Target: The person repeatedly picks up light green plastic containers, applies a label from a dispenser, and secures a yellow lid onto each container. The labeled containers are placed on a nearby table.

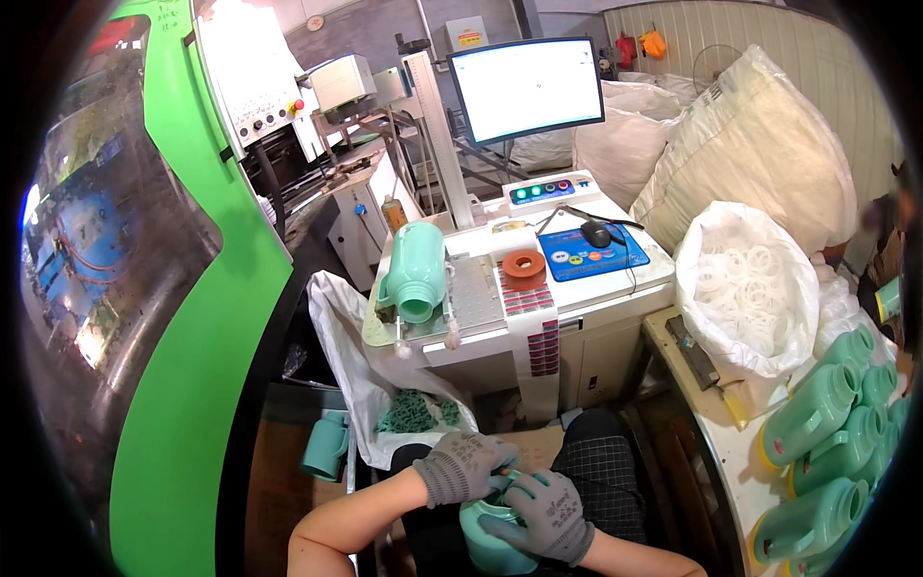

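Observation:
A light green plastic jug (490, 543) rests in my lap at the bottom of the view. Both hands wear grey knit gloves. My left hand (461, 466) grips the jug's top rim from the left. My right hand (543, 514) is closed over its mouth and right side. Another light green jug (415, 269) lies on its side on the white machine table (577, 298) ahead, mouth toward me. Most of the lap jug is hidden by my hands.
A monitor (524, 88), a blue pad with a mouse (594, 252) and an orange tape roll (524, 267) sit on the table. A white bag of green rings (409, 409) hangs in front. A bag of white rings (745, 288) and several green jugs (817, 413) lie at right. A green machine (183, 317) stands at left.

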